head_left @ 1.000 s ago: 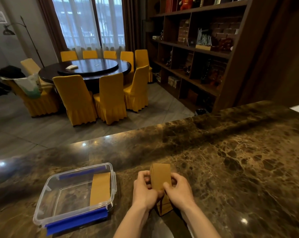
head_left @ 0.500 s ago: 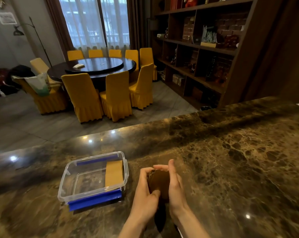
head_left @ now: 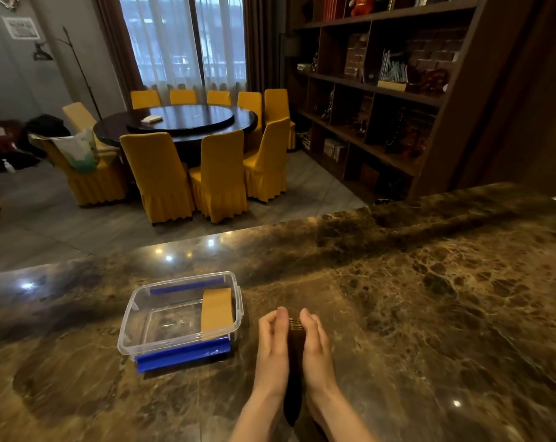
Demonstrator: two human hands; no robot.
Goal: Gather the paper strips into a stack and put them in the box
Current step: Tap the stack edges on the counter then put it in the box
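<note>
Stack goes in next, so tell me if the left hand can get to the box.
Probably yes: the box is open-topped, just left of the left hand, nothing between. That hand is pressing the stack.

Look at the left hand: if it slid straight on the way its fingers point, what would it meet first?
Probably nothing: the left hand points away across the bare marble counter. The clear box lies off to its left, outside that line, though depth is hard to judge here.

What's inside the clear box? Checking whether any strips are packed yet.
The clear box holds tan paper strips along its right wall; how many are stacked can't be told. The remaining floor looks bare.
</note>
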